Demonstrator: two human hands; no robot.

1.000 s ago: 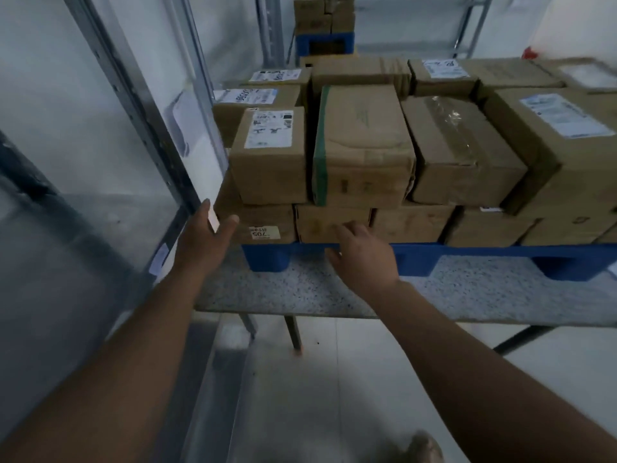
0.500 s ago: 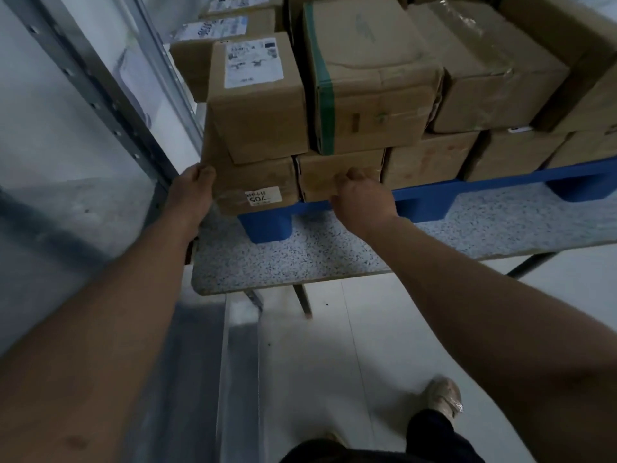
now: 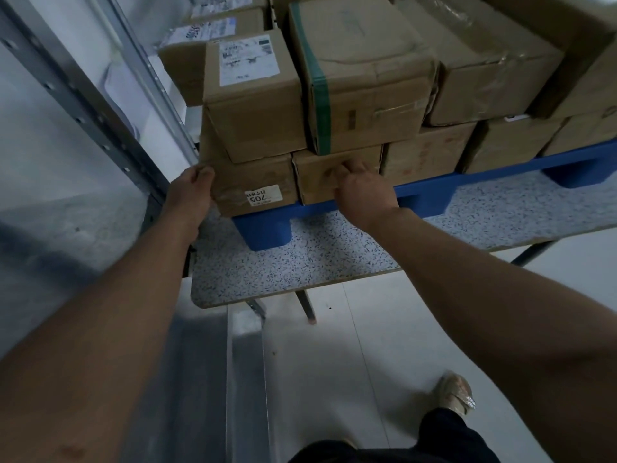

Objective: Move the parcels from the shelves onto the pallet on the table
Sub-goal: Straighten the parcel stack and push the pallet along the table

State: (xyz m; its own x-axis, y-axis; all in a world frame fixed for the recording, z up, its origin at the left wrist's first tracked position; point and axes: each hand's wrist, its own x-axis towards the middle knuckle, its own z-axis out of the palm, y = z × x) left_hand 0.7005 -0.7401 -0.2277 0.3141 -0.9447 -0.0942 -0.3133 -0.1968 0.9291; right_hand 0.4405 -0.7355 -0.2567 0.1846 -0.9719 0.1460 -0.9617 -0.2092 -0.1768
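Head view: the left hand (image 3: 192, 192) grips the left corner of the bottom corner parcel (image 3: 253, 187), which overhangs the blue pallet (image 3: 430, 195) on the speckled table (image 3: 300, 262). The right hand (image 3: 362, 188) presses curled fingers against the neighbouring parcel (image 3: 334, 175). A metal shelf upright (image 3: 83, 105) stands close on the left.

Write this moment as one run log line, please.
left hand: grips corner box | right hand: on next box | pallet: loaded
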